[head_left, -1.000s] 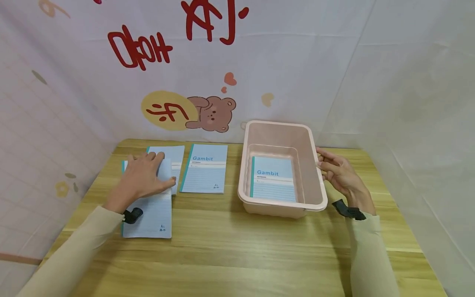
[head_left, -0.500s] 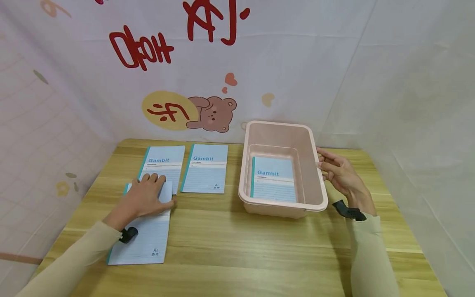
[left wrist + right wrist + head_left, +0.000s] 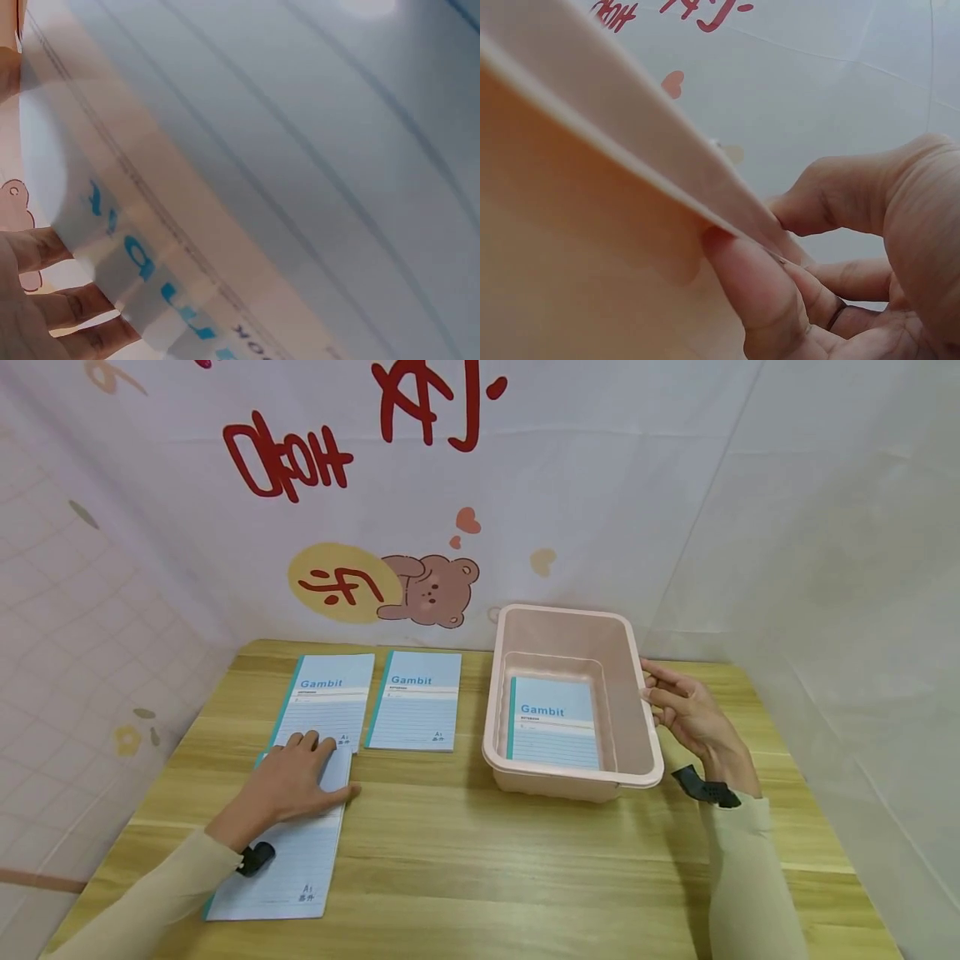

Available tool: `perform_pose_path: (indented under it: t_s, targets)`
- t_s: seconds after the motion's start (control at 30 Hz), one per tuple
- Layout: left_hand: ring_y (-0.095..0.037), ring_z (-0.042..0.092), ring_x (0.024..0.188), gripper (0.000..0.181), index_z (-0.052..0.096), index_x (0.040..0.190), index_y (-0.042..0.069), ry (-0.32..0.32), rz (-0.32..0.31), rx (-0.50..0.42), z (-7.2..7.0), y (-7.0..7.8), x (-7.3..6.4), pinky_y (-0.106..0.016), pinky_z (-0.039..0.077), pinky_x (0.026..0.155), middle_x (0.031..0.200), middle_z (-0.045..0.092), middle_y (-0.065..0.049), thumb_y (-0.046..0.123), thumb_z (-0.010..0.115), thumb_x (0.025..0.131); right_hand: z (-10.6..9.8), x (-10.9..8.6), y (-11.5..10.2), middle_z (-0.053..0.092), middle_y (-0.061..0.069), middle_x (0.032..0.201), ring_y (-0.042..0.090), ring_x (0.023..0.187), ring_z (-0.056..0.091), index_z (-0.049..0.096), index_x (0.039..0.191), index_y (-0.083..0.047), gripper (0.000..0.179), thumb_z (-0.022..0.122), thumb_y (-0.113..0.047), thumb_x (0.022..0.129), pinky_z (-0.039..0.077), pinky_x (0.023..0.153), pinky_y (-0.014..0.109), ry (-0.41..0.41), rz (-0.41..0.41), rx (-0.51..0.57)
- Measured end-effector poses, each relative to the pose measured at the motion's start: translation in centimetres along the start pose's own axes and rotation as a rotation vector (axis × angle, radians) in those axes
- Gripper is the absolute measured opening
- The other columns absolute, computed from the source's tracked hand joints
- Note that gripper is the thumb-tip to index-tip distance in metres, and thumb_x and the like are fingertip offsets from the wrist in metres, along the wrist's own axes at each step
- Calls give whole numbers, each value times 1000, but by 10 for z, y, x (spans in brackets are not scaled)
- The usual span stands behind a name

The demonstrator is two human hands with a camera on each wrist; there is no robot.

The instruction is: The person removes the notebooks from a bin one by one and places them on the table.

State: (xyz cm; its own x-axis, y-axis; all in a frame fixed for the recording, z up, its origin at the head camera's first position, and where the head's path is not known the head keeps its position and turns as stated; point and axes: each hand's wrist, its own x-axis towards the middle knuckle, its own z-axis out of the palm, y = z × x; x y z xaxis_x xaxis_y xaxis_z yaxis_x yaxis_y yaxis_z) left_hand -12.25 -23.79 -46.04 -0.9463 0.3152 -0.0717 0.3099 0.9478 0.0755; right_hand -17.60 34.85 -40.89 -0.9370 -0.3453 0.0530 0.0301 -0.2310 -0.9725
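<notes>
My left hand [image 3: 288, 785] grips a pale blue notebook [image 3: 288, 872] by its far and right edges at the table's left front. In the left wrist view, that notebook [image 3: 247, 150] fills most of the picture, with fingers [image 3: 79, 306] at its edge. My right hand [image 3: 693, 714] holds the right rim of a pink plastic bin [image 3: 555, 785]. Up close in the right wrist view, thumb and fingers pinch the bin's rim [image 3: 682, 199]. A blue "Gambit" notebook [image 3: 555, 727] lies flat inside the bin.
Two more Gambit notebooks lie at the table's back, one at the left [image 3: 324, 697] just beyond my left hand, another [image 3: 414, 702] between it and the bin. A printed curtain [image 3: 600, 527] hangs behind the wooden table [image 3: 525, 877].
My left hand has drawn its notebook toward the table's front, uncovering the back-left notebook. The right hand and the bin have stayed in place.
</notes>
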Motion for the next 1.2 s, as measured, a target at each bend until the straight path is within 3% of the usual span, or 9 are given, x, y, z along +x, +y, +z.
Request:
perform_pose_path:
  t_s: [0.13, 0.33, 0.47, 0.67, 0.83, 1.2]
  targets:
    - [-32, 57, 94, 89, 63, 125, 0, 36, 20, -10, 0, 1, -5, -55, 52, 79, 114, 61, -21, 78, 63, 82, 1, 1, -1, 58, 5, 105, 9, 79, 65, 9, 158, 14, 68, 49, 5, 103, 56, 60, 21, 2, 2, -8]
    - [-25, 52, 85, 86, 64, 125, 6, 66, 10, -23, -2, 2, -8, -42, 50, 61, 107, 59, -15, 80, 64, 80, 2, 2, -3, 58, 4, 105, 9, 81, 66, 10, 158, 13, 68, 49, 5, 104, 56, 63, 21, 12, 20, -28]
    - [-28, 54, 89, 79, 64, 124, 8, 114, 7, -45, -6, 3, -6, -44, 52, 63, 108, 60, -15, 73, 70, 79, 3, 2, -5, 61, 4, 106, 10, 87, 68, 10, 158, 14, 69, 51, 4, 103, 59, 70, 22, 18, 26, -26]
    - [-29, 57, 88, 72, 64, 122, 7, 230, 20, -72, -18, 5, 6, -42, 51, 62, 108, 59, -14, 63, 77, 79, 2, 2, -5, 66, 6, 113, 12, 96, 71, 10, 158, 14, 70, 52, 3, 103, 61, 77, 25, 28, 26, -47]
    - [-27, 56, 84, 71, 65, 122, 5, 300, 38, -81, -29, 10, 18, -40, 50, 60, 106, 59, -13, 62, 75, 80, 0, 1, -1, 64, 5, 121, 11, 103, 69, 13, 157, 15, 67, 51, 2, 104, 60, 81, 25, 36, 11, -87]
    - [-27, 55, 84, 66, 64, 121, 6, 412, 96, -118, -51, 29, 41, -44, 50, 70, 104, 59, -11, 61, 70, 84, 2, -2, 1, 56, -2, 136, 7, 115, 63, 24, 159, 4, 62, 52, -8, 106, 55, 90, 21, 58, 10, -300]
